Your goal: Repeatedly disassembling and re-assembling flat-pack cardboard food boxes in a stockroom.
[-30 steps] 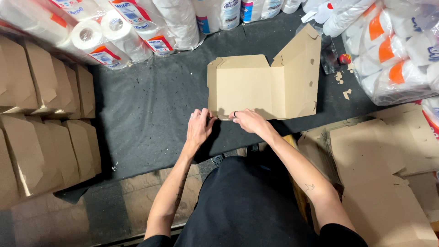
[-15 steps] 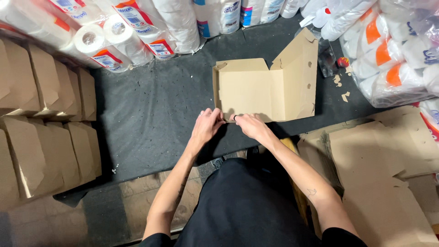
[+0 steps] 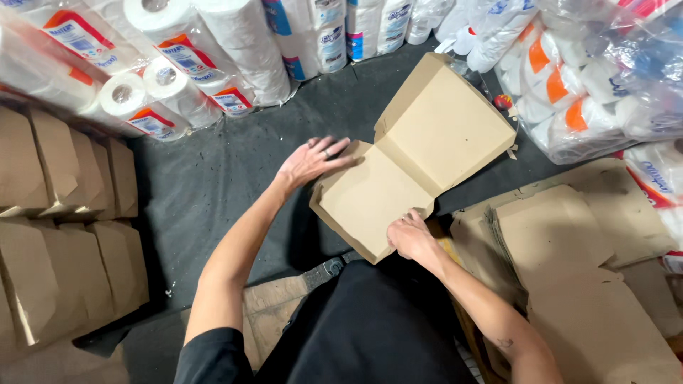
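Note:
A brown cardboard clamshell box (image 3: pixel 377 195) lies open on the dark floor mat (image 3: pixel 213 178), its lid (image 3: pixel 448 128) tilted up toward the back right. My left hand (image 3: pixel 313 160) rests with spread fingers on the box's far left corner. My right hand (image 3: pixel 409 235) grips the box's near edge with curled fingers. The box sits rotated, one corner pointing at me.
Folded brown boxes (image 3: pixel 64 235) stand in rows on the left. Flat cardboard blanks (image 3: pixel 569 270) are piled at the right. Wrapped packs of paper rolls (image 3: pixel 178 64) line the back, and more packs (image 3: pixel 590 92) fill the right corner.
The box has turned and moved closer to me. My left hand went from the near edge to the far left corner; my right hand stays on the near edge.

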